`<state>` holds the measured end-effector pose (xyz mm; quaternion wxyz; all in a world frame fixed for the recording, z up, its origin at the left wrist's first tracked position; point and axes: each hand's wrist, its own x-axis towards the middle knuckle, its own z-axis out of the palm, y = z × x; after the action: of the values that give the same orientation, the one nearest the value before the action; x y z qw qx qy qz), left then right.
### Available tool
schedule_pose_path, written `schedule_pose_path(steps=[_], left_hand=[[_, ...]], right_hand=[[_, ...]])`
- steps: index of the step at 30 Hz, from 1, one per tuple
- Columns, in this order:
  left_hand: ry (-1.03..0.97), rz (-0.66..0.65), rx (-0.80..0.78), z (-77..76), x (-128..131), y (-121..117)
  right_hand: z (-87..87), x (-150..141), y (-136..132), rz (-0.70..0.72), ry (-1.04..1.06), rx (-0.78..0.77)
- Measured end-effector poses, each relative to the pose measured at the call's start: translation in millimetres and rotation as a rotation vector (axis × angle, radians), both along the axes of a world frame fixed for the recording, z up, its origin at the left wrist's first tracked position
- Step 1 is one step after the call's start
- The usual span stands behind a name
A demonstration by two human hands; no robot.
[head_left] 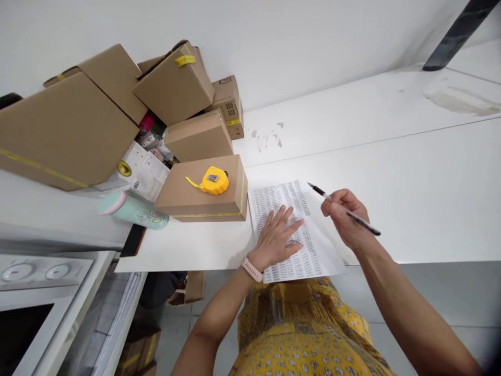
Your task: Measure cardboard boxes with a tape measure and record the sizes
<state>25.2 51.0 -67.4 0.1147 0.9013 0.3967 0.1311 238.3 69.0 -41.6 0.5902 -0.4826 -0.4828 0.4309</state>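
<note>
Under my left hand (277,237) lies a printed sheet of paper (319,256), covered in columns of small text that I cannot read. The left palm is flat on it, fingers spread, and a pink band (251,269) circles that wrist. My right hand (348,216) grips a black and white pen (362,223) just above the sheet's right side. The pen's dark tip points up and left, near the paper's top right corner. Left of the sheet, a yellow tape measure (215,180) rests on a closed cardboard box (188,201).
A mint green bottle (135,209) lies tilted by the box. More cardboard boxes (176,86) are piled at the back left against the wall. The white table's (410,209) front edge runs close to my body. A dark post (456,39) stands at the far right. A white appliance (39,277) is at lower left.
</note>
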Motion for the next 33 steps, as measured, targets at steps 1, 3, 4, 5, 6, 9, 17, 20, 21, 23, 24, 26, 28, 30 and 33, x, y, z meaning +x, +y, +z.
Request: schedule_pose_path(steps=[1,3,4,5,6,9,17,20,21,23,24,26,28,30,33], left_hand=[[0.033,-0.032,-0.025,-4.5,4.9,4.4],[0.066,-0.053,-0.061,-12.5,12.0,7.3],[0.069,-0.048,-0.068,-15.6,14.1,6.7],[0.068,-0.042,-0.069,-17.9,15.4,5.6],[0.065,-0.034,-0.066,-19.5,15.9,4.3],[0.059,-0.024,-0.062,-20.7,15.9,2.0],[0.049,-0.021,-0.071,-19.4,16.1,3.6],[0.062,-0.026,-0.080,-21.1,15.7,4.3],[0.066,-0.026,-0.080,-21.5,15.6,4.5],[0.074,-0.024,-0.076,-21.8,15.7,4.6],[0.077,-0.023,-0.074,-21.8,15.8,4.5],[0.081,-0.020,-0.072,-21.6,15.9,4.2],[0.082,-0.020,-0.070,-21.8,15.8,4.0],[0.079,-0.021,-0.065,-22.5,15.6,3.9],[0.075,-0.022,-0.063,-24.0,15.5,4.2]], right_hand=[[-6.9,-1.4,0.9,-0.036,-0.002,-0.027],[-20.2,-2.1,2.7,-0.043,0.043,-0.098],[-26.3,-1.5,3.5,-0.007,0.085,-0.130],[-31.9,-0.5,4.2,0.041,0.129,-0.157],[-37.2,0.8,4.7,0.082,0.164,-0.180],[-49.8,4.7,5.7,0.092,0.152,-0.255],[-50.6,10.6,8.8,0.051,-0.133,-0.235],[-54.0,10.7,10.1,0.061,-0.114,-0.271],[-56.2,10.5,10.1,0.041,-0.120,-0.274],[-60.2,10.1,9.5,-0.004,-0.165,-0.252],[-61.5,9.9,8.9,-0.024,-0.200,-0.235],[-61.9,9.2,7.6,-0.053,-0.282,-0.197],[-60.6,8.4,6.5,-0.051,-0.334,-0.167],[-59.4,7.5,6.0,-0.035,-0.355,-0.148],[-59.5,6.9,6.2,-0.029,-0.369,-0.135]])
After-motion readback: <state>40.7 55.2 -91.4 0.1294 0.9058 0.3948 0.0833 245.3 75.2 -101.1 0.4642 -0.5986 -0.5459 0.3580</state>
